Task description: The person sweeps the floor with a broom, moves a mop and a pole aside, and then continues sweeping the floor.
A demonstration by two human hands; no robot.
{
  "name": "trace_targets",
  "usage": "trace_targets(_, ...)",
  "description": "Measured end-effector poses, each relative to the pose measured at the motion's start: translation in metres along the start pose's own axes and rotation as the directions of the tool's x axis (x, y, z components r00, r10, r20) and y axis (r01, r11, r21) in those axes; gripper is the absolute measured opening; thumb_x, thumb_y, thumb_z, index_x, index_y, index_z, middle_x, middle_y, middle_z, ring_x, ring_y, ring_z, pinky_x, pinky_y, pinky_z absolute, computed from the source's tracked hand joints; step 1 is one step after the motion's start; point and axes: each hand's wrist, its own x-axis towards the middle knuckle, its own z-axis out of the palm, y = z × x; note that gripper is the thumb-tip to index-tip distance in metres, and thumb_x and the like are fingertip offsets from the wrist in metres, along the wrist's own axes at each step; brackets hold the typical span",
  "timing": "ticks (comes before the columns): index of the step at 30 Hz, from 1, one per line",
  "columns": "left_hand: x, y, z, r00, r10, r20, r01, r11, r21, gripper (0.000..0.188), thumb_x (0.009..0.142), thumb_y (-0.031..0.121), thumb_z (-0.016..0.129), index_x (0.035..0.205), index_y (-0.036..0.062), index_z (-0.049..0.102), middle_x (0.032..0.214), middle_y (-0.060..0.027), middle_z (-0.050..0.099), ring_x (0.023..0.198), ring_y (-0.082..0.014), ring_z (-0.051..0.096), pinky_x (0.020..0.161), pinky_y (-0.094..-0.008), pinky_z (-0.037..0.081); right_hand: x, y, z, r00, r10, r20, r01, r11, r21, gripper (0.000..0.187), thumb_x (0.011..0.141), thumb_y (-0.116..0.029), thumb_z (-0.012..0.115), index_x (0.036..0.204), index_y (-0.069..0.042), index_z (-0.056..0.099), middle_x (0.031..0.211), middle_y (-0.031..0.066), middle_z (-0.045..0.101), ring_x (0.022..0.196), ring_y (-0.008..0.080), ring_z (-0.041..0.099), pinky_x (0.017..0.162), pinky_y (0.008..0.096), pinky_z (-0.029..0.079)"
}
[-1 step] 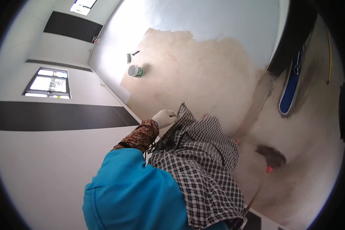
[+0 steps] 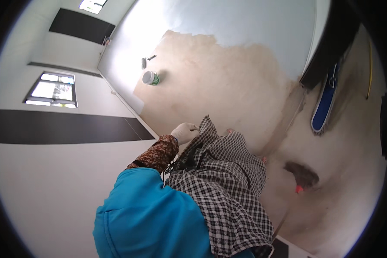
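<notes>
My left hand (image 2: 185,133), in a white knitted glove, is closed with its fingertips at the raised edge of a black-and-white checked apron (image 2: 228,189), which they seem to pinch. A brown patterned sleeve cover (image 2: 156,154) wraps that forearm, below a bright blue sleeve (image 2: 146,206). My right hand is out of sight. To the right of the apron, a dark-bristled broom (image 2: 303,173) with a red collar rests on the floor; its thin handle runs down toward my body. My bare toes peek out beyond the apron's hem.
A white-and-green bucket (image 2: 151,78) stands on the beige floor near the left wall, beside a paint roller (image 2: 143,63). Fresh light grey coating (image 2: 253,21) covers the far floor. At right lie a blue flat mop (image 2: 323,109) and a yellow pole (image 2: 370,73).
The view has turned slightly, and the broom head has shifted a little up and left. My left hand stays at the apron's edge.
</notes>
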Motion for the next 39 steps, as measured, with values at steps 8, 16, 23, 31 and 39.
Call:
trace_targets(8,0.033,0.063,0.011,0.983,-0.009,0.185,0.125,0.772,-0.623,0.048,0.089,0.035,0.061,0.123,0.0006,0.062,0.11,-0.0143,0.068,0.098,-0.0204,0.067,0.091,-0.0332,0.05,-0.09,-0.204,-0.071,0.816,-0.578,0.003,0.484,0.681,-0.55,0.055,0.087,-0.029,0.061,0.137,-0.01,0.046,0.103,0.0252,0.066,0.095,0.0402,0.065,0.079,0.049,0.05)
trace_targets(16,0.124,0.089,0.078,0.904,0.075,0.421,0.421,-0.33,-0.845,0.05,0.088,0.054,0.062,0.1,0.0055,0.059,0.078,-0.0077,0.061,0.064,-0.0211,0.059,0.059,-0.0417,0.05,-0.2,-0.374,-0.074,0.588,-0.786,0.189,0.515,0.183,-0.838,0.06,0.084,-0.03,0.062,0.138,-0.011,0.043,0.093,0.0246,0.065,0.088,0.0432,0.064,0.078,0.0484,0.051)
trace_targets(23,0.181,-0.042,-0.028,0.953,-0.267,0.143,-0.154,-0.835,-0.529,0.037,0.093,0.049,0.053,0.092,0.0119,0.051,0.062,-0.0013,0.048,0.048,-0.0172,0.048,0.043,-0.0352,0.044,-0.313,-0.443,-0.062,0.682,-0.653,0.329,0.59,0.226,-0.775,0.059,0.086,-0.03,0.063,0.138,-0.01,0.043,0.099,0.025,0.065,0.098,0.0388,0.063,0.083,0.0472,0.048)
trace_targets(31,0.214,-0.238,-0.082,0.859,-0.498,0.117,-0.428,-0.824,-0.371,0.026,0.091,0.032,0.056,0.089,0.0087,0.045,0.061,-0.002,0.043,0.045,-0.0162,0.045,0.041,-0.0327,0.045,-0.35,-0.545,0.111,0.384,-0.811,0.441,0.519,-0.205,-0.83,0.052,0.086,-0.024,0.059,0.134,-0.008,0.044,0.088,0.0265,0.066,0.085,0.0447,0.065,0.076,0.0496,0.051)
trace_targets(39,0.235,-0.181,-0.013,0.691,-0.691,0.213,0.172,-0.129,-0.977,0.067,0.088,0.023,0.051,0.145,-0.0015,0.025,0.122,-0.0255,0.059,0.111,-0.0362,0.06,0.096,-0.0411,0.049,-0.352,-0.519,0.086,0.59,-0.702,0.398,0.411,-0.162,-0.897,0.044,0.087,-0.025,0.058,0.123,0.0,0.051,0.089,0.0254,0.064,0.084,0.0407,0.065,0.076,0.0437,0.05)
